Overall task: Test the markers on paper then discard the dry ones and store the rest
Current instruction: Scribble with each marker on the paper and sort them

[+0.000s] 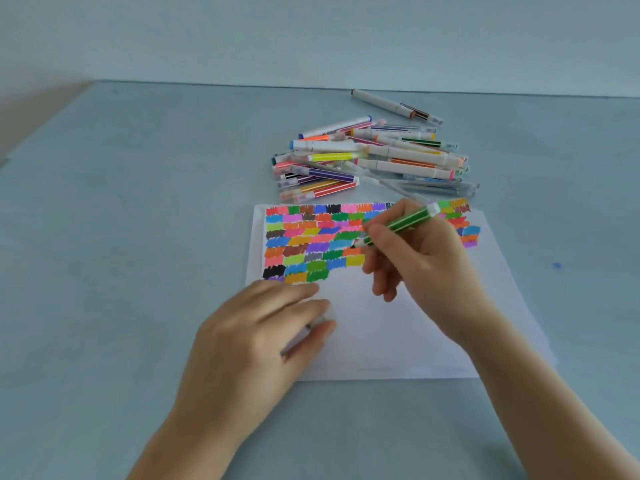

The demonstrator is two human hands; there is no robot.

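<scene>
Left hand point(263, 327) nearest, pinching white cap point(323, 318) on paper point(398, 327); right hand point(415, 258) grips green marker point(401, 225); grey-blue counter point(121, 220), marker pile point(370, 157), pale wall point(242, 32).

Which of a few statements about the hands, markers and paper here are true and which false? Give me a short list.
1. The right hand grips a green marker with its tip on the paper. True.
2. The left hand lies off the paper. False: it rests on the paper's lower left part, holding a small pale thing, perhaps a cap.
3. The pile of markers lies beyond the paper. True.
4. The paper is blank. False: colour swatches fill its upper part.
</scene>
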